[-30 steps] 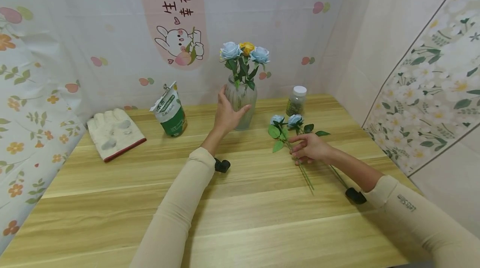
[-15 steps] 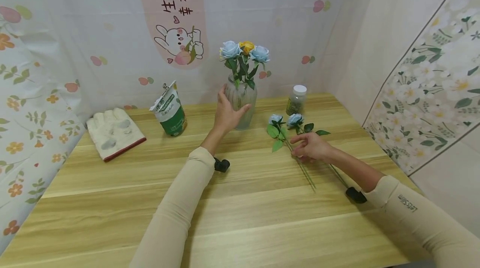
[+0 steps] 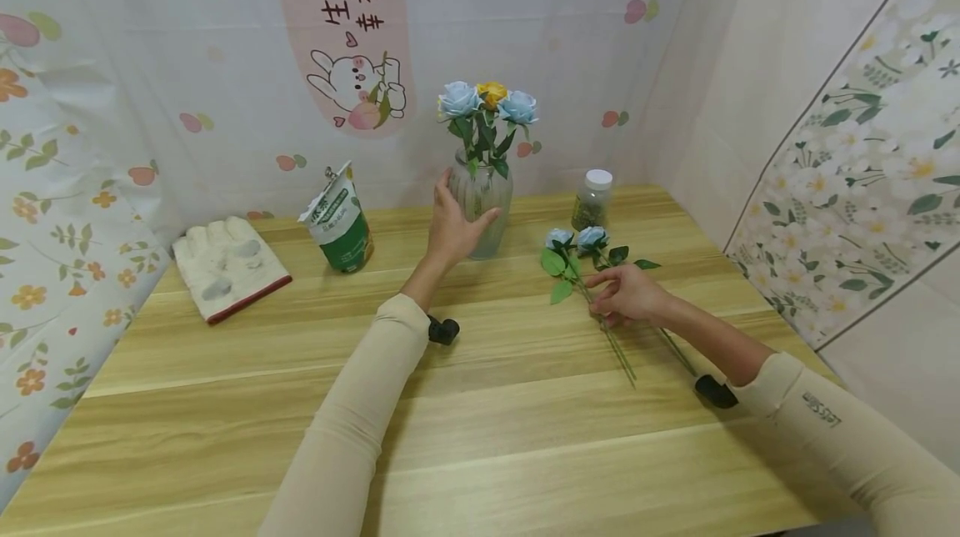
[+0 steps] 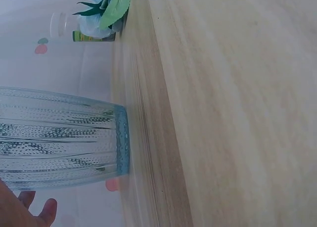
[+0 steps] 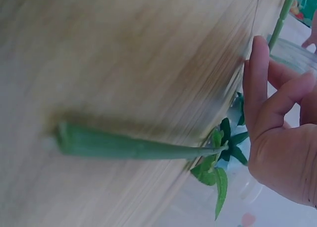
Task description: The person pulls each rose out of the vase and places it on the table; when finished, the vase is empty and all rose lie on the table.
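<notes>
A clear ribbed glass vase (image 3: 480, 187) stands at the back of the table, with blue roses (image 3: 459, 99) and a yellow rose (image 3: 492, 94) in it. My left hand (image 3: 453, 230) holds the vase from its left side, thumb across the front. In the left wrist view the fingers (image 4: 47, 212) show beside the ribbed glass. To the right, my right hand (image 3: 626, 293) pinches the green stem of a blue rose (image 3: 558, 239). A second blue rose (image 3: 592, 238) lies beside it, its stem passing under my right wrist; in the right wrist view that stem (image 5: 133, 143) lies along the table.
Behind the roses is a small jar (image 3: 592, 202) with a white lid. A green and white pouch (image 3: 341, 224) with a clip stands left of the vase. White gloves (image 3: 232, 266) lie at the far left. Patterned cloth (image 3: 570, 62) hangs close behind the table (image 3: 480, 454).
The pinched rose has shifted slightly to the right, and the right hand with it. The left hand and the vase stay in place.
</notes>
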Motion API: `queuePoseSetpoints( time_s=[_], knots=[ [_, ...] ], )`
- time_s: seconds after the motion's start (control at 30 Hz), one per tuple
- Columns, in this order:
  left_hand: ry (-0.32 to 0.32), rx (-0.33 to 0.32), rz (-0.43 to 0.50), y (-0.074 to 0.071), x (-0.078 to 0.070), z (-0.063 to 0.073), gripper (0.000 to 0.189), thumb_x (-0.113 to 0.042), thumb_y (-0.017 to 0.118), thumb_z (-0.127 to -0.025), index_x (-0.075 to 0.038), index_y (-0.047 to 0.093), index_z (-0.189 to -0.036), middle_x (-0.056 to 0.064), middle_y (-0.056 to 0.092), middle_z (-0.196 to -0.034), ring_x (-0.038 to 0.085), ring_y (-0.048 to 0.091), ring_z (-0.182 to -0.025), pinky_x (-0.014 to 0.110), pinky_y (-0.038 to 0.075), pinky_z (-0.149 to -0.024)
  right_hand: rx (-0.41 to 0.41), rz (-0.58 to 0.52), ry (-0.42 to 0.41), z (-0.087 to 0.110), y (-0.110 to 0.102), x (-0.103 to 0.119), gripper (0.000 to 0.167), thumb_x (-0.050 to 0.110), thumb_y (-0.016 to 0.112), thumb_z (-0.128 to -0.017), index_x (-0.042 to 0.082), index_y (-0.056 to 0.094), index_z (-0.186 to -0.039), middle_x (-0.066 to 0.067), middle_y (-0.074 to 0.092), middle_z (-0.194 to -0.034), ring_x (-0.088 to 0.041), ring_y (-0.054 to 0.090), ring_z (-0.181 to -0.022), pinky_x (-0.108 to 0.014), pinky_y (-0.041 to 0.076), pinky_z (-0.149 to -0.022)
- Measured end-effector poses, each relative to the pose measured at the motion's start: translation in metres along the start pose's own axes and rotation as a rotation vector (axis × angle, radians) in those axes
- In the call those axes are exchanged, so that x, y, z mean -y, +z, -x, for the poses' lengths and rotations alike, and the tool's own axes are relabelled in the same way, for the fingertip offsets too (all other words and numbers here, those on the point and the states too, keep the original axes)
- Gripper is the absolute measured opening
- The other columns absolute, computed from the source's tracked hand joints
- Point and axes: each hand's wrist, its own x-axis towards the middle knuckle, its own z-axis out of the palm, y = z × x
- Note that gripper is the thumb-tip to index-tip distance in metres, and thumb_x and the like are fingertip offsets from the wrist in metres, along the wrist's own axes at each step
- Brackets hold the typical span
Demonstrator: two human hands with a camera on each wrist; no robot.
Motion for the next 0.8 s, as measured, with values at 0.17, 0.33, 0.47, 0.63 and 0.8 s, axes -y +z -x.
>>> queuePoseSetpoints(
  time_s=[0.17,0.33,0.47,0.63,0.8],
  knots=[
    [-0.003,0.001,-0.003,0.0,0.0,0.0,0.104,-0.053,0.074,-0.085,-0.015,0.007,-0.155,0.014,0.021,-0.159,0.034,0.034,-0.141,0.049,0.037,-0.108,-0.015,0.01,0.0,0.001,-0.003,-0.002,0.049,0.001,0.066,-0.093,-0.005,0.05,-0.138,-0.01,0.073,-0.094,-0.024,0.072,-0.067,-0.027,0.04,-0.045],
    [-0.004,0.003,-0.008,0.001,0.001,0.0,0.104,-0.053,0.073,-0.085,-0.016,0.006,-0.155,0.014,0.021,-0.159,0.034,0.035,-0.141,0.049,0.037,-0.108,-0.032,0.026,-0.015,0.003,-0.007,-0.004,0.048,-0.001,0.065,-0.092,-0.008,0.05,-0.137,-0.013,0.073,-0.094,-0.026,0.072,-0.068,-0.026,0.04,-0.043],
    [0.001,0.003,-0.007,0.001,0.001,-0.001,0.105,-0.053,0.073,-0.085,-0.015,0.006,-0.155,0.015,0.021,-0.159,0.035,0.035,-0.141,0.049,0.037,-0.108,-0.032,0.025,-0.012,0.003,-0.01,-0.005,0.048,-0.001,0.064,-0.093,-0.008,0.048,-0.138,-0.014,0.072,-0.096,-0.026,0.073,-0.069,-0.026,0.039,-0.043],
    [0.007,0.001,-0.003,0.001,0.002,-0.001,0.104,-0.053,0.073,-0.085,-0.014,0.007,-0.155,0.015,0.021,-0.159,0.035,0.035,-0.141,0.05,0.037,-0.108,-0.037,0.011,-0.021,0.004,-0.009,-0.003,0.048,-0.001,0.064,-0.093,-0.008,0.048,-0.138,-0.013,0.073,-0.093,-0.025,0.073,-0.068,-0.025,0.035,-0.042],
    [0.008,0.002,-0.01,0.001,0.003,-0.002,0.104,-0.053,0.073,-0.085,-0.014,0.007,-0.155,0.015,0.022,-0.159,0.034,0.035,-0.141,0.048,0.036,-0.108,-0.023,-0.001,-0.021,0.006,-0.003,0.003,0.049,-0.001,0.065,-0.092,-0.007,0.049,-0.138,-0.013,0.074,-0.091,-0.025,0.073,-0.066,-0.024,0.03,-0.043]
  ],
)
